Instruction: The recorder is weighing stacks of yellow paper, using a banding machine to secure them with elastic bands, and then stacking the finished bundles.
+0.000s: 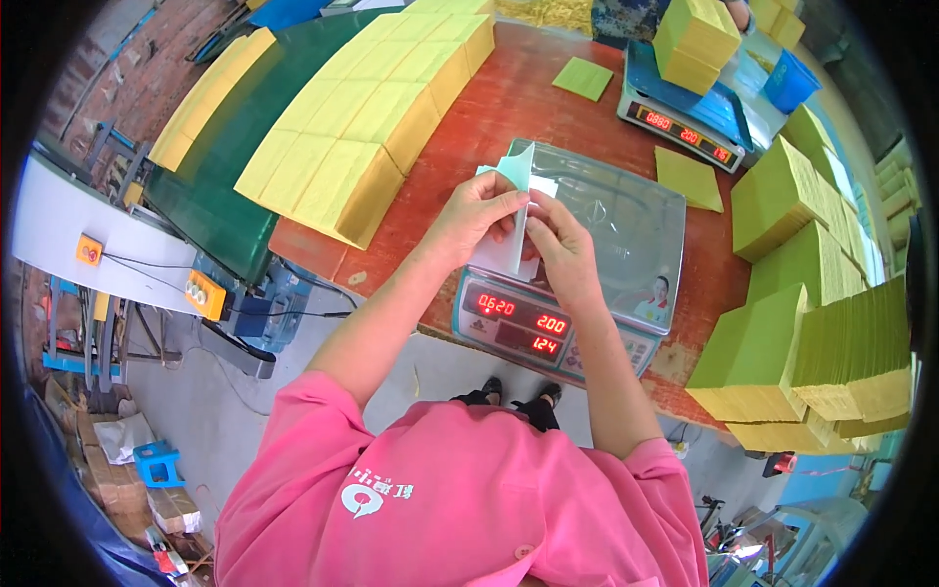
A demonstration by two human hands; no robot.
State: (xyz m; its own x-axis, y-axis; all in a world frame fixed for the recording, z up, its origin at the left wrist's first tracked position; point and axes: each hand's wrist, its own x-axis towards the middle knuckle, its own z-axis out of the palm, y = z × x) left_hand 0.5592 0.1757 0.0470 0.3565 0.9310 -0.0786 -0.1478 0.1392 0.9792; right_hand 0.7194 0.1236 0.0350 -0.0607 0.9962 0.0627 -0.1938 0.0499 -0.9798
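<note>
Over the left part of a weighing scale, I hold some thin white and pale blue paper sheets upright. My left hand pinches them between thumb and fingers. My right hand is closed at their right edge, with its fingertips partly hidden behind the paper. More white paper lies under my hands on the scale's clear-covered top. Red digits glow on the scale's front panel, which faces me.
Stacked yellow paper blocks line the red table's left side. Tall yellow-green paper stacks stand along the right. A second scale at the far right bears a yellow block, with another person's hand beside it.
</note>
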